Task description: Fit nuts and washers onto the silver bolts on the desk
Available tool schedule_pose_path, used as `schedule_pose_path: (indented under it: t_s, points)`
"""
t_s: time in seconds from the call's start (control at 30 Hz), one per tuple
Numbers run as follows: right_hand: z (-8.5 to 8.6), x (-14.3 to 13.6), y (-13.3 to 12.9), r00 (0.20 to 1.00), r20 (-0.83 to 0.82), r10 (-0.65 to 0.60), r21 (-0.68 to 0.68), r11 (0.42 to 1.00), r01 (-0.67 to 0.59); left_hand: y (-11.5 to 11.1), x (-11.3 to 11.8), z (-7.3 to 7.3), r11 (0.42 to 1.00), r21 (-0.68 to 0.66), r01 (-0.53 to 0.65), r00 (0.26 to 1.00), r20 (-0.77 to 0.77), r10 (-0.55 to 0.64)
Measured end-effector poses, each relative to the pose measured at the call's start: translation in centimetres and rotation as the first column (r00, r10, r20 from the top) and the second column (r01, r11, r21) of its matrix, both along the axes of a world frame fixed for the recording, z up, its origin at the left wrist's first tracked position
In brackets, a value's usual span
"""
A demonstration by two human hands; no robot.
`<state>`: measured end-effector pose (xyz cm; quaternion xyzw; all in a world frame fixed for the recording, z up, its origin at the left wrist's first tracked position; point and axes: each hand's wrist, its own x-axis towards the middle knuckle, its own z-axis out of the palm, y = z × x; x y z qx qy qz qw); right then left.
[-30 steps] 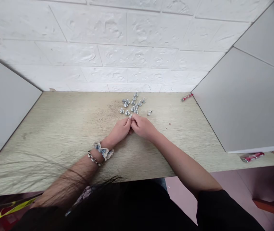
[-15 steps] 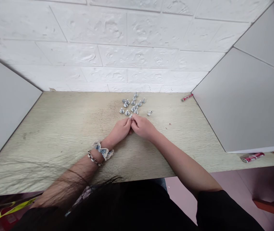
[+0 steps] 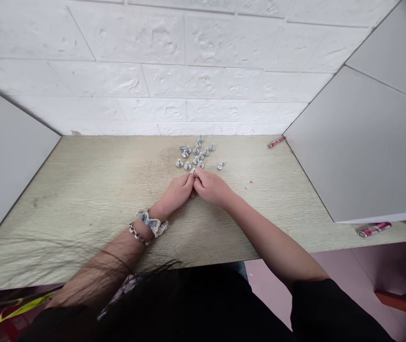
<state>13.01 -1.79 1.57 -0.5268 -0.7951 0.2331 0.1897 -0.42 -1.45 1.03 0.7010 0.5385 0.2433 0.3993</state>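
Observation:
My left hand (image 3: pixel 178 191) and my right hand (image 3: pixel 210 186) meet at the fingertips, low over the tabletop. Pinched between them is a small silver screw (image 3: pixel 193 172), mostly covered by the fingers. Just beyond the fingers stands a loose group of several silver screws with wide washer-like bases, among them a screw (image 3: pixel 179 163) at the left and one (image 3: pixel 188 166) close to my fingers. To the right of my right hand a separate screw (image 3: pixel 220 166) lies tipped over.
The pale wooden table (image 3: pixel 99 190) ends at a white brick-pattern wall (image 3: pixel 167 80). Grey panels stand at the left (image 3: pixel 6 156) and right (image 3: pixel 360 147). One red battery (image 3: pixel 276 142) lies by the wall, another red battery (image 3: pixel 374 230) near the front right edge.
The whole view has shifted very slightly. Both hands stay together on the screw, and the other screws have not moved.

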Motion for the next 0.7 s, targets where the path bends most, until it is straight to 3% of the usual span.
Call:
schedule_pose_path:
  t_s: [0.7]
  points:
    - [0.08,0.12,-0.15,1.000,-0.009,0.013,-0.017,1.000,-0.013,-0.03,-0.01,-0.03,1.000,0.013,0.012,1.000,0.001,-0.012]
